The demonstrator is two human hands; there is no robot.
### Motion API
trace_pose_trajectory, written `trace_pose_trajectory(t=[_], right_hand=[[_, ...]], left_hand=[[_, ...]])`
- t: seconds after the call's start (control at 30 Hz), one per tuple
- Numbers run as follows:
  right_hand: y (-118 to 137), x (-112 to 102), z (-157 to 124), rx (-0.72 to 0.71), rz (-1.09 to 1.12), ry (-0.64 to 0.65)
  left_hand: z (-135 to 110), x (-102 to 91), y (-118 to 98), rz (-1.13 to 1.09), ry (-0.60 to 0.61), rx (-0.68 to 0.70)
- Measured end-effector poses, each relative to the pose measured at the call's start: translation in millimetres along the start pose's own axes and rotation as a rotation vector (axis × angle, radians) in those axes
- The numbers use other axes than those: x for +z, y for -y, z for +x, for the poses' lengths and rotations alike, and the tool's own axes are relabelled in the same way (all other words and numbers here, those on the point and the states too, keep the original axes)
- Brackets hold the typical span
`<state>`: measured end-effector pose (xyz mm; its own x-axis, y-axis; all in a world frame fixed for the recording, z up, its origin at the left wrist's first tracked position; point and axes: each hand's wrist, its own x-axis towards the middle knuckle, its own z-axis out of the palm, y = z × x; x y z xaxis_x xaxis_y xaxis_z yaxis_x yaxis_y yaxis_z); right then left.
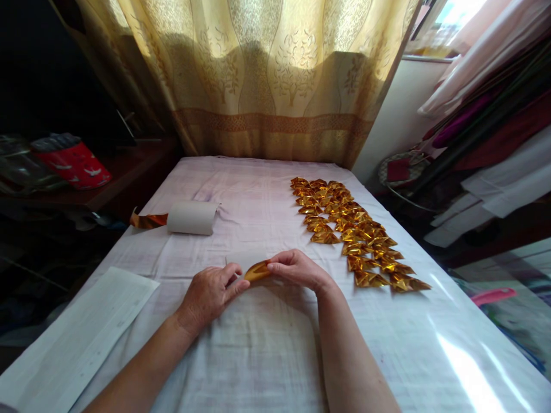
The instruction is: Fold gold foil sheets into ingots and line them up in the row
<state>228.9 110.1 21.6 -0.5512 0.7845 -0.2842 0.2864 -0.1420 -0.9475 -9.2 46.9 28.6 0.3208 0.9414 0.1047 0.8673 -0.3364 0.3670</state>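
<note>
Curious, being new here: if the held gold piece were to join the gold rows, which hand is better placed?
Probably the right hand: it holds the gold piece by its right end, and the gold rows lie on that side. The left hand, at the other end, is farther away.

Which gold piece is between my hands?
The curved gold piece, pinched in your right hand, with your left hand at its other end. The folded pieces lie in rows at right; the gold strip lies left.
</note>
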Motion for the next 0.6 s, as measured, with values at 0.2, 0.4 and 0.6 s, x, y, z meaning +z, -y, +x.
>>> trace_pose_trajectory(t=[0.2,0.4,0.6], right_hand=[[0.4,6.4,5.9,-0.014,-0.222,-0.15],[4.1,17.6,12.1,-0.033,-0.495,-0.382],[4.2,26.8,17.9,-0.104,-0.844,-0.556]], left_hand=[[4.1,-6.0,-8.5,-0.052,0.062,-0.152],[22.4,-4.7,4.2,0.049,0.04,-0.187],[39.6,1.0,8.4,0.147,0.016,-0.193]])
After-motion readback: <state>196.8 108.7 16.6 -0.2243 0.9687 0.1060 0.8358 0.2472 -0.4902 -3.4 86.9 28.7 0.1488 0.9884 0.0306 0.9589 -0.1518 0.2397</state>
